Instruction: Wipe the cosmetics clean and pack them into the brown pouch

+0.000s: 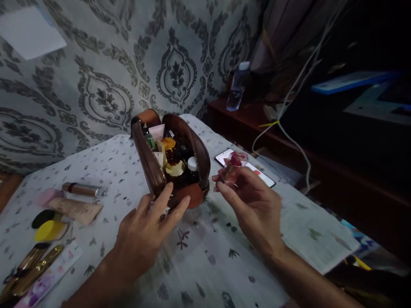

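Note:
A brown toiletry bag [149, 164] lies unzipped on the patterned cloth, its mouth spread wide. Inside are several jars, tubes and bottles, among them a gold-lidded jar [175, 168] and a bottle with a white cap [192, 163]. My left hand [143, 233] rests at the bag's near end, fingers apart, the tips touching its edge. To the right of the bag, my right hand [253, 205] pinches a small clear container [236, 161] with something red in it, held up above a phone. Its exact kind is unclear.
The lit phone [265, 176] lies right of the bag. At left are a pink-beige tube [77, 209], a yellow-lidded jar [49, 231], a metallic tube [83, 189] and several gold items [38, 265]. A water bottle [237, 87] stands on the dark shelf; a white cable [297, 147] hangs at right.

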The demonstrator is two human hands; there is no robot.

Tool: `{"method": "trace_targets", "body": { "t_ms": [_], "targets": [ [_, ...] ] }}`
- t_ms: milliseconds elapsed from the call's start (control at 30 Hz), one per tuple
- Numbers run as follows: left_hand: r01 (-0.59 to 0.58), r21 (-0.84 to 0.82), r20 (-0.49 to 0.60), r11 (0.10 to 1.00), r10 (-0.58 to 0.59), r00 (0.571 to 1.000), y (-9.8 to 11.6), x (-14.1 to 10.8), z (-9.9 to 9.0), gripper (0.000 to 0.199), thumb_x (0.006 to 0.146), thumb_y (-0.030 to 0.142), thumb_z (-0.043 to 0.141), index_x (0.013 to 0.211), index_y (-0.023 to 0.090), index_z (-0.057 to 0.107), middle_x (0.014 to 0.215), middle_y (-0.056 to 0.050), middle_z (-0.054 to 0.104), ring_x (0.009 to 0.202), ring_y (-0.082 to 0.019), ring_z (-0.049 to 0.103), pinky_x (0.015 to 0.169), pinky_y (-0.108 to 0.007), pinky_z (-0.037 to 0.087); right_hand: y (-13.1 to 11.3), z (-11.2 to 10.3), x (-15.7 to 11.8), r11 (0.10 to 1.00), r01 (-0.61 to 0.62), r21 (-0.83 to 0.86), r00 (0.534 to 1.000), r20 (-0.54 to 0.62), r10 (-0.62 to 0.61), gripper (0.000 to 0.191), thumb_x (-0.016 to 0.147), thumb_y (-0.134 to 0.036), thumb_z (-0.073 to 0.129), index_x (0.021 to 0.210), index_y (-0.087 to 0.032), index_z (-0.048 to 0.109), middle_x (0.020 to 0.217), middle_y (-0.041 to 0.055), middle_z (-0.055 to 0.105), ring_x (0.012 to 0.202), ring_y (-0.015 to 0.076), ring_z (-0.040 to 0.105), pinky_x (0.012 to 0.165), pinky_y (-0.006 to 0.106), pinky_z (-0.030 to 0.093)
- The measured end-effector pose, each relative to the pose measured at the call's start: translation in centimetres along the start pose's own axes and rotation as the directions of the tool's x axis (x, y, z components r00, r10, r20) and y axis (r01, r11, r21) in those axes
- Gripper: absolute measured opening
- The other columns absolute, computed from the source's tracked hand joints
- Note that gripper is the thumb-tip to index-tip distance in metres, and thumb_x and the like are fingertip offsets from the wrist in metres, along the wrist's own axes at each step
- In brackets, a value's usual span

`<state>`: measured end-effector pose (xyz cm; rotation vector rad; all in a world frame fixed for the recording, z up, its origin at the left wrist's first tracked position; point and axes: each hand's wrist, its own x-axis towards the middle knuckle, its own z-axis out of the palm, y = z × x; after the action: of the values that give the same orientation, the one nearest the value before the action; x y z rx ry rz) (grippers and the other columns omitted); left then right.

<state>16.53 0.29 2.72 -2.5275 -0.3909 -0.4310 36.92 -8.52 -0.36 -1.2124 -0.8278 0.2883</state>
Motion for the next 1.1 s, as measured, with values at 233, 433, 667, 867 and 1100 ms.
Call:
{"method": "trace_targets", "body": {
  "t_ms": [233, 433, 667, 867, 1100],
  "targets": [
    [0.019, -0.030, -0.079, 0.999, -0.021, 0.997, 0.1, -0.1, 1.4, 0.060, 0.093, 0.012, 0.047, 0.147, 0.038, 0.042, 0.143, -0.005, 0.052, 0.091, -0.019, 0.059, 0.066, -0.027, 0.050, -1.1, -0.4, -0.5, 0.998, -0.053, 0.027, 0.999, 0.009, 0.053, 0.034, 0.079, -0.023, 0.078, 0.106, -0.029, 0.059, 0.095, 0.0001, 0.069, 0.084, 0.0172, 0.070, 0.076, 0.033, 0.062],
    [0.098, -0.082, 0.002, 0.992, -0.098, 0.995, 0.5, -0.5, 1.7, 0.068, 0.092, 0.016, 0.056, 0.149, 0.045, 0.034, 0.147, -0.003, 0.047, 0.096, -0.022, 0.060, 0.072, -0.032, 0.055, -1.4, -0.6, -0.8, 0.992, -0.124, -0.019, 0.992, 0.026, 0.125, 0.028, 0.083, -0.027, 0.075, 0.107, -0.034, 0.063, 0.097, 0.0021, 0.070, 0.086, 0.0220, 0.070, 0.077, 0.041, 0.062],
    [0.103, -0.117, 0.006, 0.988, -0.103, 0.995, 0.7, -0.8, 1.8, 0.071, 0.091, 0.015, 0.053, 0.152, 0.041, 0.029, 0.155, -0.004, 0.041, 0.102, -0.023, 0.061, 0.072, -0.031, 0.057, -1.2, -0.6, -0.3, 0.992, -0.107, -0.071, 0.993, 0.034, 0.109, 0.024, 0.083, -0.029, 0.073, 0.107, -0.033, 0.071, 0.105, 0.0041, 0.071, 0.092, 0.0220, 0.069, 0.081, 0.041, 0.061],
    [0.092, -0.087, 0.024, 0.992, -0.090, 0.996, 0.8, -1.1, 1.6, 0.072, 0.090, 0.008, 0.048, 0.153, 0.038, 0.030, 0.156, -0.006, 0.039, 0.103, -0.025, 0.059, 0.063, -0.028, 0.055, -1.2, -0.7, 0.4, 0.991, -0.106, -0.080, 0.994, 0.014, 0.107, 0.025, 0.082, -0.034, 0.073, 0.106, -0.028, 0.069, 0.094, 0.0039, 0.073, 0.077, 0.0189, 0.069, 0.065, 0.034, 0.060],
    [0.100, -0.117, -0.064, 0.988, -0.108, 0.992, 1.1, -1.0, 2.2, 0.062, 0.092, 0.010, 0.046, 0.148, 0.034, 0.041, 0.157, -0.007, 0.039, 0.099, -0.023, 0.061, 0.058, -0.026, 0.054, -3.6, -0.6, 3.2, 0.955, 0.099, -0.281, 0.992, 0.106, -0.072, 0.026, 0.084, -0.035, 0.069, 0.107, -0.025, 0.065, 0.087, 0.0020, 0.070, 0.071, 0.0158, 0.064, 0.063, 0.030, 0.053]
  ]
}}
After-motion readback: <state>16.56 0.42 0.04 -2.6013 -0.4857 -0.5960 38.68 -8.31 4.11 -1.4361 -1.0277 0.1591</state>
